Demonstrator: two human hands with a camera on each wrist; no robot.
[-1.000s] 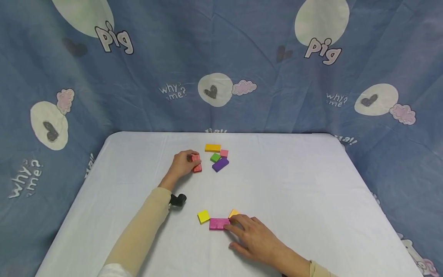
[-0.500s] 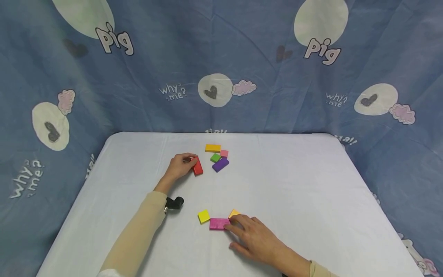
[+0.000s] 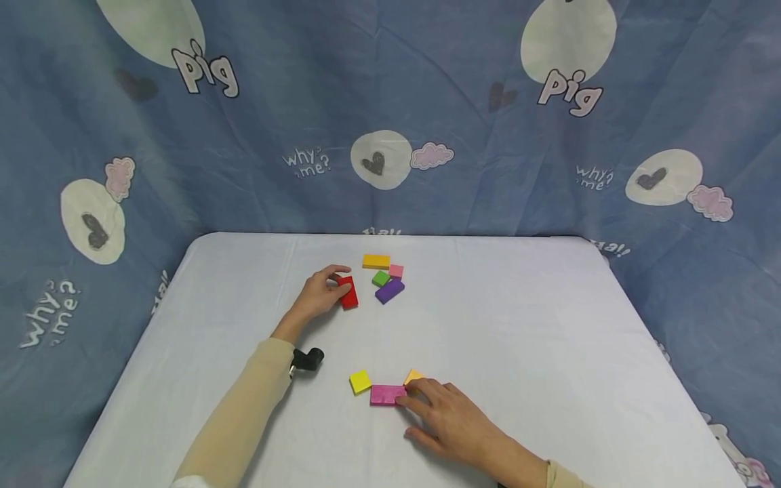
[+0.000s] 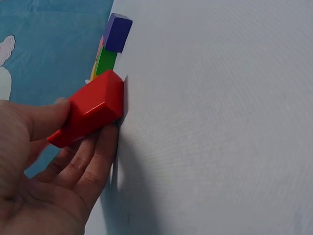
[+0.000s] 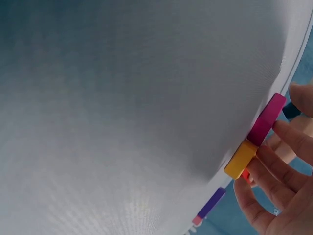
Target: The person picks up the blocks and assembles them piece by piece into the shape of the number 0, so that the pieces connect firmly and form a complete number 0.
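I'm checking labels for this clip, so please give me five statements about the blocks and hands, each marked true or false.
1. The left hand holds the red block. True.
2. The right hand holds the purple block. False: the purple block lies on the table next to the green block.
3. In the head view, the yellow block lies left of the magenta block. True.
4. The magenta block is nearer the left hand than the right. False: it is nearer the right hand.
5. The red block is farther from the person than the magenta block. True.
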